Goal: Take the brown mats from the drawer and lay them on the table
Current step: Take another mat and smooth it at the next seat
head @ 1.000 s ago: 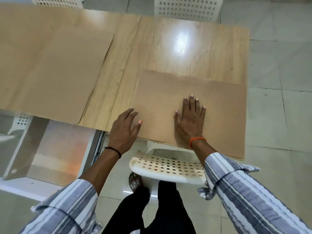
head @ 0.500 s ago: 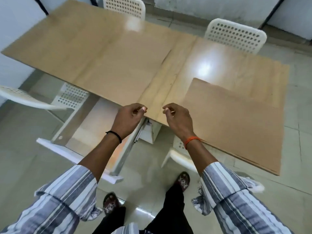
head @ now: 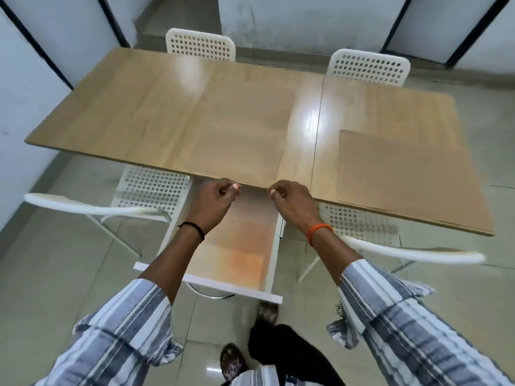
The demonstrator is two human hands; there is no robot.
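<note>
Both hands are curling shut on nothing: left hand (head: 212, 204) & right hand (head: 293, 203) are hanging over the open drawer (head: 237, 246) at the table (head: 125, 115) edge. One brown mat (head: 239, 129) is lying mid table, another mat (head: 404, 174) is lying on the right end.

Being counted: two brown mats, left mat (head: 239, 129) and right mat (head: 401, 174); one table (head: 117, 115); one open drawer (head: 237, 252); four white chairs; two hands.
</note>
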